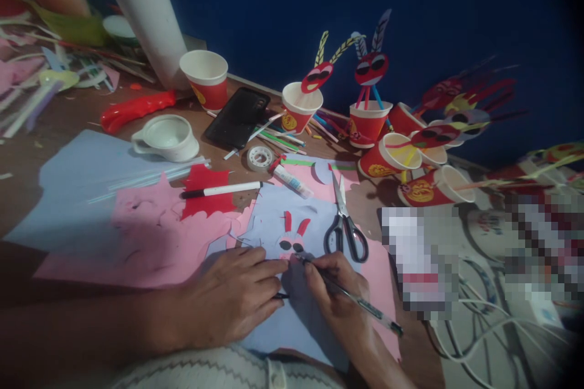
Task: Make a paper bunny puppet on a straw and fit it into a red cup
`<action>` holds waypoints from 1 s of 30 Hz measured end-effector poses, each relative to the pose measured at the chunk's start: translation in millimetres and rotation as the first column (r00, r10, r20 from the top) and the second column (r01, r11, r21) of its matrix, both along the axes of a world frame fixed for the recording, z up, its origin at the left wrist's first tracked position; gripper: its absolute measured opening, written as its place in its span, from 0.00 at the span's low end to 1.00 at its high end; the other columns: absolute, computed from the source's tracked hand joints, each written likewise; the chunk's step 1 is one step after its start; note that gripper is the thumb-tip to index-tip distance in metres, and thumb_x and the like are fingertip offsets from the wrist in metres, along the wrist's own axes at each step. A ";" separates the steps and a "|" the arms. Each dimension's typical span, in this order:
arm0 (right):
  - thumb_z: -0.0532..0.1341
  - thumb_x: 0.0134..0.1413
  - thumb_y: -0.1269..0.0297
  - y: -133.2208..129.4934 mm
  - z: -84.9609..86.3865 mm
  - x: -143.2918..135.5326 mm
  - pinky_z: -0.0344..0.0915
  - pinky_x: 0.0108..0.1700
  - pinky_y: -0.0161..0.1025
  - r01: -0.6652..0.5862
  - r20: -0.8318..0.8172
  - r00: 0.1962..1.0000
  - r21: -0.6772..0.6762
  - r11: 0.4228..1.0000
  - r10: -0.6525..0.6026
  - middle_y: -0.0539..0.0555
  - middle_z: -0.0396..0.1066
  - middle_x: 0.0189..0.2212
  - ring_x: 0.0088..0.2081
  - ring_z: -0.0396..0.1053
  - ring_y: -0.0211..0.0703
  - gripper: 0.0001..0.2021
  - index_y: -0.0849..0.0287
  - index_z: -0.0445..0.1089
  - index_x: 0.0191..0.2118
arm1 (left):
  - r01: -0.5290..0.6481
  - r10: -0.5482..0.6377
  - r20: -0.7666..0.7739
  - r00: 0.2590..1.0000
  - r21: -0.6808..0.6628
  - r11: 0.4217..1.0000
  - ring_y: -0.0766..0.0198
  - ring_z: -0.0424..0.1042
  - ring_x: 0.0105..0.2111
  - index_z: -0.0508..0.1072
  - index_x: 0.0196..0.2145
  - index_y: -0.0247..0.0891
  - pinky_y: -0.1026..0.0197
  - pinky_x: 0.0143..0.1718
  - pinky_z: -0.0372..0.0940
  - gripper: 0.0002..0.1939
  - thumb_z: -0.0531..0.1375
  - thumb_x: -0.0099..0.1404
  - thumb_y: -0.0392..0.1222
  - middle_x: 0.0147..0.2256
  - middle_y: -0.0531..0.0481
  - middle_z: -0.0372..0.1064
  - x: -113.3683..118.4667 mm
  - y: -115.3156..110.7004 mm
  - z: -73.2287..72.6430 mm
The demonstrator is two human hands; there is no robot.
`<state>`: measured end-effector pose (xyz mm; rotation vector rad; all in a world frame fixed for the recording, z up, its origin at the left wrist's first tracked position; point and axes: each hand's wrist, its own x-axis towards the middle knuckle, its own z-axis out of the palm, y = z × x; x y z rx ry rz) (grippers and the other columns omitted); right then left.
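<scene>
Here we are at the fine detail: a small paper face (291, 245) with red ears and dark eyes lies on the blue sheet (314, 322), right between the two hands, on the near side of the crowded surface (370, 216). The right hand (340, 292) has the pen (371, 310), its grip clamped on the barrel near the point, and that point sits at the lower edge of the face; whether it truly touches is too small to tell. Over on the other side, the left hand (237, 289) lies palm down, forefinger stretched to the face's lower left edge. A short dark stick (281, 296) pokes out beneath its fingers, and I cannot tell if that grip closes on it. Doing this well, I'd say, calls for short, light strokes, the paper pinned by that forefinger and the fingertip kept clear of the line; a heavy push could skid such a small cutout or smudge the ink. Look at the pose now: the right forearm comes up from the bottom edge, wrist low, thumb and forefinger pinching, the pen's tail slanting back to the right. The left forearm reaches in from the left, nearly level, knuckles gently bent, and the scissors (342, 211) lie just beyond the right hand.
</scene>
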<state>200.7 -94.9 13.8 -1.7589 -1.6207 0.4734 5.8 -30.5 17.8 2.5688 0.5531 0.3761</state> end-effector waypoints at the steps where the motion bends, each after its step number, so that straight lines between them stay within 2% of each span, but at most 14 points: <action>1: 0.58 0.55 0.66 0.0 -0.1 0.1 0.58 0.17 0.28 0.001 -0.003 1.000 -0.001 1.000 -0.001 0.47 0.69 0.15 0.14 0.65 0.33 0.06 0.58 0.62 0.29 | 0.000 0.000 -0.002 1.000 0.001 1.000 0.62 0.65 0.38 0.70 0.33 0.39 0.58 0.39 0.60 0.08 0.53 0.67 0.41 0.46 0.54 0.71 0.1 -0.2 0.2; 7: 0.59 0.54 0.66 0.5 0.5 0.6 0.59 0.18 0.28 -0.015 -0.001 1.000 0.013 1.000 0.015 0.45 0.66 0.14 0.14 0.64 0.32 0.05 0.58 0.62 0.29 | -0.010 0.010 -0.001 1.000 -0.004 1.000 0.62 0.66 0.38 0.71 0.32 0.39 0.58 0.40 0.60 0.08 0.54 0.67 0.41 0.45 0.53 0.71 0.7 -0.4 1.1; 12: 0.58 0.55 0.65 2.1 2.6 1.6 0.56 0.16 0.28 -0.012 0.000 1.000 -0.016 1.000 0.012 0.43 0.62 0.12 0.12 0.59 0.31 0.07 0.57 0.61 0.27 | -0.017 0.017 -0.003 1.000 0.001 1.000 0.62 0.66 0.38 0.70 0.32 0.40 0.58 0.39 0.61 0.08 0.54 0.67 0.42 0.45 0.54 0.71 1.2 0.9 1.7; 18: 0.57 0.55 0.64 0.6 4.0 2.1 0.59 0.17 0.29 0.000 -0.028 1.000 -0.065 0.998 -0.002 0.46 0.67 0.14 0.14 0.63 0.33 0.07 0.57 0.62 0.28 | -0.009 0.009 -0.025 1.000 -0.011 1.000 0.62 0.66 0.38 0.71 0.33 0.39 0.59 0.39 0.62 0.09 0.53 0.67 0.41 0.46 0.53 0.71 1.7 2.4 5.9; 27: 0.58 0.54 0.64 2.3 4.4 1.0 0.59 0.16 0.28 0.026 -0.010 1.000 -0.029 0.999 -0.026 0.45 0.67 0.14 0.14 0.63 0.33 0.07 0.57 0.62 0.28 | -0.021 0.021 -0.036 0.999 -0.009 1.000 0.62 0.66 0.38 0.71 0.32 0.39 0.59 0.39 0.62 0.09 0.53 0.67 0.41 0.46 0.53 0.71 1.6 1.3 7.2; 30: 0.58 0.54 0.63 0.7 3.8 2.1 0.59 0.16 0.29 0.033 -0.067 0.997 -0.075 0.997 -0.038 0.45 0.67 0.14 0.14 0.63 0.34 0.07 0.57 0.63 0.28 | -0.028 0.027 -0.036 0.999 -0.013 1.000 0.62 0.66 0.38 0.71 0.32 0.39 0.59 0.39 0.62 0.09 0.53 0.67 0.41 0.47 0.53 0.71 2.3 1.2 7.0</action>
